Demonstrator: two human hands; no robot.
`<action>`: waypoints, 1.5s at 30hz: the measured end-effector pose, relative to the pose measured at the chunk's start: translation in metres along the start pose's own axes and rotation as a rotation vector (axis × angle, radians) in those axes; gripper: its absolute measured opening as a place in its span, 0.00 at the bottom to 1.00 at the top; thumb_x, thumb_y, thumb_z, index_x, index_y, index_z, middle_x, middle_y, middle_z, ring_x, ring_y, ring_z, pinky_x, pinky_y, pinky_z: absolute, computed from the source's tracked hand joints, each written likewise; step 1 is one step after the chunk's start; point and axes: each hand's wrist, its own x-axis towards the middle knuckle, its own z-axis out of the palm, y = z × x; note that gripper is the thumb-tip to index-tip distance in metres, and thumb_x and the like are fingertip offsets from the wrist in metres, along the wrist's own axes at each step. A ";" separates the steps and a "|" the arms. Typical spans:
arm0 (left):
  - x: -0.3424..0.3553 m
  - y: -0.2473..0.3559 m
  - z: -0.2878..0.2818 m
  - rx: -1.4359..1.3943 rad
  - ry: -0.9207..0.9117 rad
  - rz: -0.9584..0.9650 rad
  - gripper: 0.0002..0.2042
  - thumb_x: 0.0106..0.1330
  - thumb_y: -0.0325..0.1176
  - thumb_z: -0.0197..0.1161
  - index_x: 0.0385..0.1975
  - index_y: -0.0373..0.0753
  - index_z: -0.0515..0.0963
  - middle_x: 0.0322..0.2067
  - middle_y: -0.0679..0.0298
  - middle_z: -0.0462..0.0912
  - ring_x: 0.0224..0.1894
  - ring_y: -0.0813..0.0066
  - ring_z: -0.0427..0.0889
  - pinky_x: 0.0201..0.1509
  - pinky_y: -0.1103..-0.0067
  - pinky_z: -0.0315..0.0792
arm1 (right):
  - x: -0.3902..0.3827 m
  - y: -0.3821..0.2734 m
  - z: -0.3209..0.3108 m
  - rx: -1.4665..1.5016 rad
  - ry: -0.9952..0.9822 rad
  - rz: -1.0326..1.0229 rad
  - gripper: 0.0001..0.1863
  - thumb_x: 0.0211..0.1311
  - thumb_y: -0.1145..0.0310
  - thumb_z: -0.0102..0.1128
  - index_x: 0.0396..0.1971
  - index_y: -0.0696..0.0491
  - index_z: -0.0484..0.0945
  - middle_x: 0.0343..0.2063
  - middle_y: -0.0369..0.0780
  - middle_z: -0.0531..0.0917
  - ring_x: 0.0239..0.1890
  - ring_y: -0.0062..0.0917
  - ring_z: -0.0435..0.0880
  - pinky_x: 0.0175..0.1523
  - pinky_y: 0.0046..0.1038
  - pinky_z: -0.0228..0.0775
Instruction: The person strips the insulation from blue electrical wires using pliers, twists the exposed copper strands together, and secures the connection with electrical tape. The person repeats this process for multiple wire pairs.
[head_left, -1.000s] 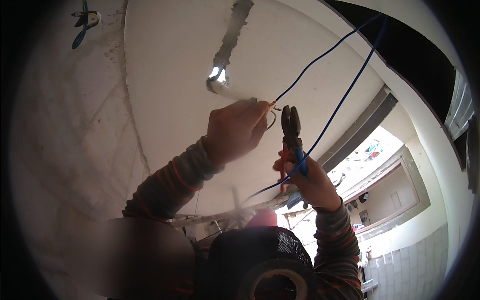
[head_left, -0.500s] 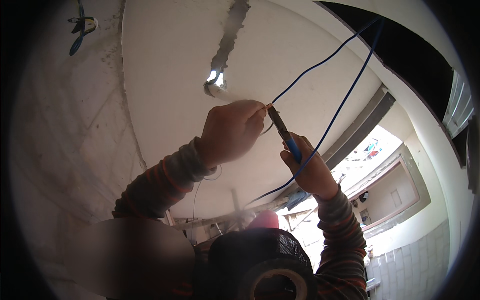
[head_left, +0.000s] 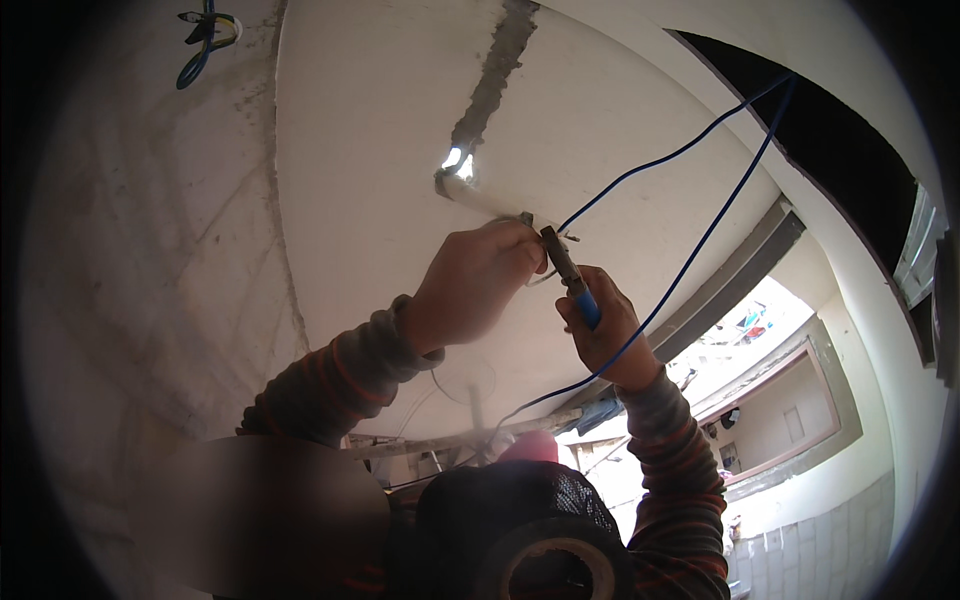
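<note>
My right hand (head_left: 612, 340) is wrapped round the blue handles of a pair of pliers (head_left: 563, 262), whose metal jaws point up and left. Close beside the jaws, my left hand (head_left: 475, 280) is closed in a pinch on a wire, mostly hidden by the fingers. A short dark tip sticks out above those fingers, and a thin wire curves below them. A blue wire (head_left: 650, 165) runs from the dark opening at upper right down to the plier jaws. Its other length passes in front of my right hand and curves away to the lower left.
Overhead is a pale ceiling (head_left: 380, 150) with a rough grey strip and a bright hole (head_left: 457, 160). A dark opening (head_left: 820, 140) lies at upper right. Loose wires (head_left: 205, 40) hang at upper left. A ring-shaped roll (head_left: 550, 570) and black mesh (head_left: 575, 490) are at the bottom.
The jaws have come off the copper end at my left fingertips and sit slightly lower. Both hands have shifted slightly down in view, while the ceiling has slid to the right.
</note>
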 end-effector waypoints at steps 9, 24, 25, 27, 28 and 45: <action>-0.005 -0.006 -0.002 0.072 0.021 0.021 0.09 0.80 0.29 0.60 0.42 0.31 0.86 0.26 0.66 0.82 0.26 0.83 0.74 0.30 0.79 0.69 | 0.010 0.015 0.019 -0.110 0.102 -0.181 0.18 0.77 0.72 0.67 0.62 0.57 0.77 0.44 0.48 0.87 0.41 0.40 0.89 0.50 0.38 0.81; 0.029 -0.036 0.008 0.813 0.137 0.627 0.11 0.68 0.23 0.72 0.49 0.34 0.83 0.23 0.63 0.77 0.23 0.67 0.80 0.26 0.72 0.76 | -0.043 -0.010 -0.041 0.441 -0.414 0.424 0.32 0.85 0.56 0.64 0.76 0.59 0.66 0.50 0.35 0.76 0.47 0.18 0.78 0.54 0.25 0.77; 0.031 -0.036 0.008 0.833 0.126 0.646 0.11 0.68 0.24 0.72 0.49 0.34 0.83 0.23 0.63 0.76 0.23 0.68 0.80 0.26 0.73 0.76 | -0.042 -0.017 -0.046 0.389 -0.428 0.446 0.33 0.85 0.55 0.64 0.76 0.59 0.66 0.49 0.35 0.76 0.47 0.18 0.78 0.55 0.25 0.77; 0.034 -0.036 0.006 0.874 0.090 0.678 0.12 0.69 0.25 0.73 0.49 0.34 0.83 0.24 0.64 0.77 0.23 0.69 0.80 0.26 0.73 0.76 | -0.039 -0.031 -0.052 0.328 -0.458 0.415 0.32 0.86 0.53 0.61 0.75 0.59 0.66 0.46 0.32 0.76 0.45 0.17 0.77 0.54 0.26 0.77; 0.036 -0.036 0.005 0.894 0.075 0.692 0.12 0.69 0.26 0.73 0.49 0.33 0.83 0.25 0.64 0.77 0.23 0.70 0.80 0.26 0.74 0.76 | -0.037 -0.036 -0.056 0.261 -0.467 0.478 0.31 0.87 0.53 0.61 0.75 0.59 0.66 0.45 0.31 0.76 0.43 0.16 0.77 0.53 0.26 0.77; 0.043 -0.032 -0.011 1.053 0.008 0.824 0.06 0.74 0.30 0.68 0.43 0.35 0.81 0.21 0.68 0.73 0.22 0.74 0.78 0.25 0.74 0.74 | -0.032 -0.044 -0.074 0.424 -0.501 0.622 0.35 0.84 0.45 0.62 0.72 0.59 0.70 0.51 0.39 0.81 0.55 0.26 0.84 0.59 0.34 0.81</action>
